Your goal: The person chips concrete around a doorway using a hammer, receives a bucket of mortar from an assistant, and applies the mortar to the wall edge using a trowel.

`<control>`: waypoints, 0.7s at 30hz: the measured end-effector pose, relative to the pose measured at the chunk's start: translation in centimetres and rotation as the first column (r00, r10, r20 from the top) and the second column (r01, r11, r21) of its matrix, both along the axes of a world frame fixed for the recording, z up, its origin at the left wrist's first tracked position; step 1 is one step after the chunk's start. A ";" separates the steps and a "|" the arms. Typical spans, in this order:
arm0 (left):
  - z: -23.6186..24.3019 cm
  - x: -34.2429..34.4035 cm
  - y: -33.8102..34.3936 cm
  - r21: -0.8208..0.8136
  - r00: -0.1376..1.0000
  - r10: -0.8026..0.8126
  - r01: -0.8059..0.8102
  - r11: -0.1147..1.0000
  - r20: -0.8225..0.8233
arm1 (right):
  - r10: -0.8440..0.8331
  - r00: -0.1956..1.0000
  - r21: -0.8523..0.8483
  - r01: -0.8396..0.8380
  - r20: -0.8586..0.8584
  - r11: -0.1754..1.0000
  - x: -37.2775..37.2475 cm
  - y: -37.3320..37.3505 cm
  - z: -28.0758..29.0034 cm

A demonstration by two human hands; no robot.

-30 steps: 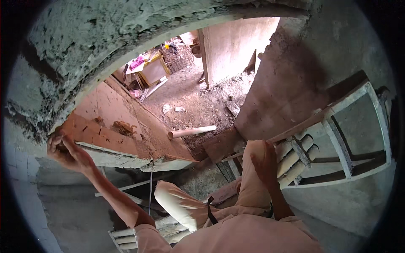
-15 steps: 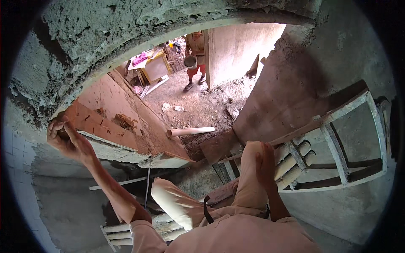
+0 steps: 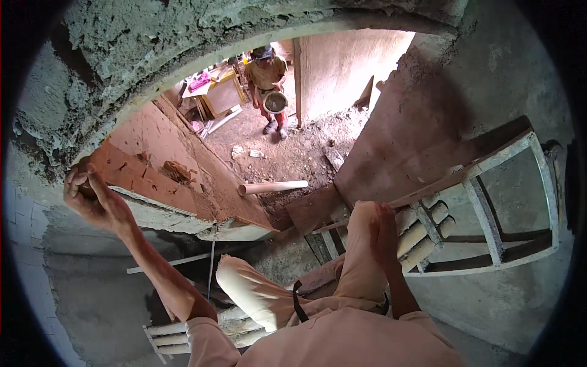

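My left hand (image 3: 90, 194) is raised to the rough concrete edge (image 3: 104, 137) of the arched opening at the left, its fingers curled against it; their tips are partly shadowed. My right hand (image 3: 384, 232) rests on my raised right knee (image 3: 361, 214), fingers lying along it with nothing visible in them. My other knee (image 3: 235, 275) is lower, left of centre. A wooden ladder-like frame (image 3: 492, 220), with several pale poles (image 3: 422, 244) across part of it, lies beside my right hand.
Below, through the opening, a co-worker (image 3: 266, 73) holds a round bucket (image 3: 275, 103) on the rubble-strewn ground. A pale pipe (image 3: 273, 188) lies nearer. Stacked boards (image 3: 217, 101) stand behind. A dirty wall (image 3: 416, 140) borders the right, a reddish panel (image 3: 147, 183) the left.
The co-worker has come into the opening with the bucket and stepped leftward to face this way. My hands have stayed in place; the view has shifted slightly.
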State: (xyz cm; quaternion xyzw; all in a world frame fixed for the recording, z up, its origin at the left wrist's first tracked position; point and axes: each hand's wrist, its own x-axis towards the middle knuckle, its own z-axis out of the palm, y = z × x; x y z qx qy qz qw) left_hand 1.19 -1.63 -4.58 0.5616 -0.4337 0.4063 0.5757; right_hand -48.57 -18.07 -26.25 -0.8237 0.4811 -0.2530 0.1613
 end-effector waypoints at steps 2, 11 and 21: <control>0.2 -0.2 0.0 0.004 0.999 -0.017 0.017 1.000 -0.046 | -0.004 0.997 0.066 -0.001 0.081 0.998 -1.2 -1.6 -1.7; 1.1 1.2 1.6 0.058 0.997 -0.032 0.036 0.998 -0.074 | 0.145 0.982 0.355 -0.179 0.122 0.917 4.3 -8.4 -0.6; 2.8 -0.8 3.4 0.194 0.975 0.044 -0.001 0.981 -0.218 | -0.126 0.835 0.827 -0.489 0.536 0.277 10.3 -14.2 -13.0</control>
